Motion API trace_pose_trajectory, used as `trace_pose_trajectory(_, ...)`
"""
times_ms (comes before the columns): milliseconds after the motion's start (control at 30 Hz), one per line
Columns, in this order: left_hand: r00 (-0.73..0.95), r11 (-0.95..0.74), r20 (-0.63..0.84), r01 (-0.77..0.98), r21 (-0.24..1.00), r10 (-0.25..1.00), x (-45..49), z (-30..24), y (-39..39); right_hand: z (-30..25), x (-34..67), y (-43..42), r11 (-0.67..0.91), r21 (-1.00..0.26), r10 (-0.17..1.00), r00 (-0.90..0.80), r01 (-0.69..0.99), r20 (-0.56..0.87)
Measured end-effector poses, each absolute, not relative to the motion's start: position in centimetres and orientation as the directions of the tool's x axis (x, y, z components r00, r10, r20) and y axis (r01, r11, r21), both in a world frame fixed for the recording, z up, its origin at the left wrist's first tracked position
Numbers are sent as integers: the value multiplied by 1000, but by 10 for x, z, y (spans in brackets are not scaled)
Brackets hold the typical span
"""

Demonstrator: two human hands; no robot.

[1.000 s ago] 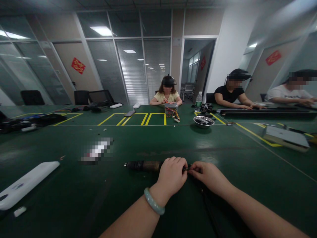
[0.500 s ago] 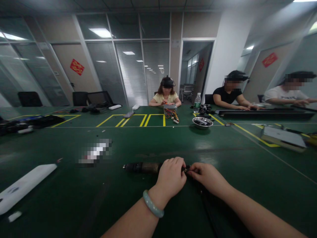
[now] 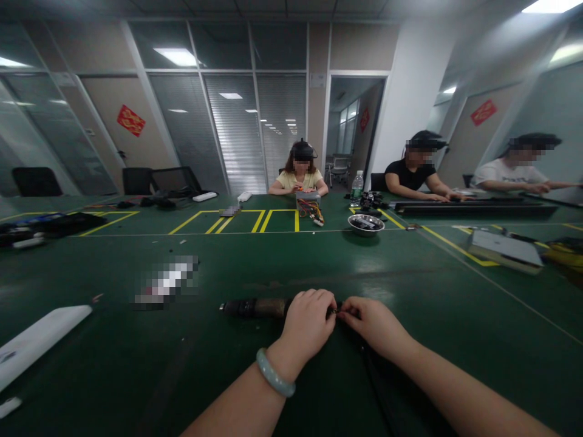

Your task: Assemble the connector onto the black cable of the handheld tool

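Note:
A dark cylindrical tool point(image 3: 255, 307) with a worn brownish barrel lies on the green table point(image 3: 136, 364), pointing left. My left hand point(image 3: 307, 321), with a pale green bangle on the wrist, is closed around the tool's right end. My right hand point(image 3: 373, 321) pinches a small dark part at that same end, fingertips touching those of the left. A dark cable point(image 3: 378, 376) runs from the tool toward me under my right forearm.
A white flat device point(image 3: 36, 340) lies at the near left, a blurred-out item point(image 3: 166, 282) beyond it. A metal bowl point(image 3: 365, 224), water bottle point(image 3: 357, 187) and wired box point(image 3: 307, 197) stand farther off. Three people sit at the far side and right. A grey slab point(image 3: 503, 247) lies right.
My view has swung slightly right and up, so everything sits further left in frame. Both hands keep the same grip on the tool's end.

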State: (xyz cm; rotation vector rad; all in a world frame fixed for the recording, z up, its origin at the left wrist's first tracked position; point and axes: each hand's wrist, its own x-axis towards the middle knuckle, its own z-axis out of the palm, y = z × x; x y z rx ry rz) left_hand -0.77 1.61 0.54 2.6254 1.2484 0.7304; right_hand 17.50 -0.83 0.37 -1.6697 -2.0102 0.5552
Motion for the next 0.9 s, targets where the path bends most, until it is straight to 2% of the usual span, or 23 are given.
trace_pose_trajectory(533,553,-668,383,670,323,740,-9,4,16,7,171,-11,184,-512,983,-145,839,117)
trace_pose_trajectory(767,559,-660,359,682,314,748,-8,6,16,4,166,-13,244,-431,960,-154,869,235)
trace_pose_trajectory(900,563,-660,351,686,306,748,-7,8,15,2,164,-14,250,-438,951,-133,863,280)
